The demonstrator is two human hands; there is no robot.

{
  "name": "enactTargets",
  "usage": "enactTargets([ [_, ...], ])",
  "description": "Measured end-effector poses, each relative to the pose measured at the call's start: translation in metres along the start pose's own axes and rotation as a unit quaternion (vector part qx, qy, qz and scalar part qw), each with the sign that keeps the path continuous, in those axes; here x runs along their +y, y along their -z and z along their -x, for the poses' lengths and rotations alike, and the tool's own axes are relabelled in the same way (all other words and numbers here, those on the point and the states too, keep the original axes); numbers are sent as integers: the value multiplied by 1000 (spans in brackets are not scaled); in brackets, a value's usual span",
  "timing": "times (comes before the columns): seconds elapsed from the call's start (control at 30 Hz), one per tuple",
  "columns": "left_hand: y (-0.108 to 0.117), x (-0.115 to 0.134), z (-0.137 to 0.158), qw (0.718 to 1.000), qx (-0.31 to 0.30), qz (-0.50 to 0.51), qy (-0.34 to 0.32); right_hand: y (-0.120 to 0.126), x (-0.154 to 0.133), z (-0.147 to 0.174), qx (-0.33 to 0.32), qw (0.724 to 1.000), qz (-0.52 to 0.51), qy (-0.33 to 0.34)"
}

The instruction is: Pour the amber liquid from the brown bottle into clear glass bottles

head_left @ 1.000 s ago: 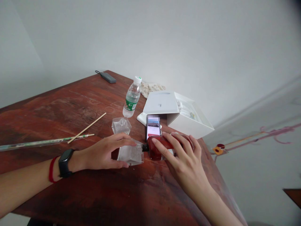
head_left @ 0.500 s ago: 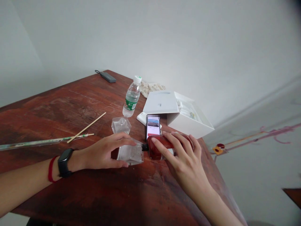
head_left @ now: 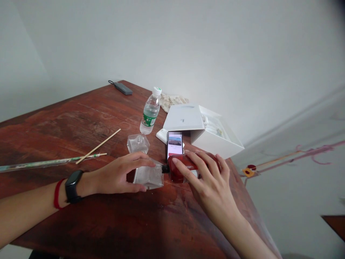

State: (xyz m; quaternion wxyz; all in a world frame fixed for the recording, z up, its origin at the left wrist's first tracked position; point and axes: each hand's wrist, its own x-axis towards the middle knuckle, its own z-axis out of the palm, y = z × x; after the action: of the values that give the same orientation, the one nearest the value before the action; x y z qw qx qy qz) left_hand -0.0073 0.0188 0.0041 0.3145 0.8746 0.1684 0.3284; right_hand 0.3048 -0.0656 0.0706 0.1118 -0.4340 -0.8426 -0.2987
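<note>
My left hand [head_left: 125, 173], with a black band at the wrist, is closed around a clear angular container [head_left: 149, 175], thumb on the near side and fingers on the far side. My right hand [head_left: 208, 176] lies over a bottle of red liquid [head_left: 177, 172] and grips it from above. That bottle is tipped on its side, its black neck [head_left: 165, 168] pointing left at the container's right edge. I cannot tell whether liquid is flowing. Just beyond my left fingers stands a clear faceted piece [head_left: 138, 144]. A lit phone [head_left: 175, 144] leans behind the red bottle.
A water bottle [head_left: 150, 117] with a green label stands farther back. A white box [head_left: 215, 140] sits right of it, near a pale cloth [head_left: 172, 100]. Chopsticks [head_left: 98, 146] and a wrapped pack [head_left: 48, 165] lie left. A grey device [head_left: 122, 88] rests at the table's [head_left: 88, 223] far corner.
Both hands keep their hold, and the red bottle keeps its sideways tilt. The whole view has shifted very slightly.
</note>
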Motion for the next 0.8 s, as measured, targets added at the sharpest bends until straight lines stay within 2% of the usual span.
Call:
enactTargets([
  [0.8,-1,1,0,1000,3,1,3,0,-2,-1,6,1000,4,0],
])
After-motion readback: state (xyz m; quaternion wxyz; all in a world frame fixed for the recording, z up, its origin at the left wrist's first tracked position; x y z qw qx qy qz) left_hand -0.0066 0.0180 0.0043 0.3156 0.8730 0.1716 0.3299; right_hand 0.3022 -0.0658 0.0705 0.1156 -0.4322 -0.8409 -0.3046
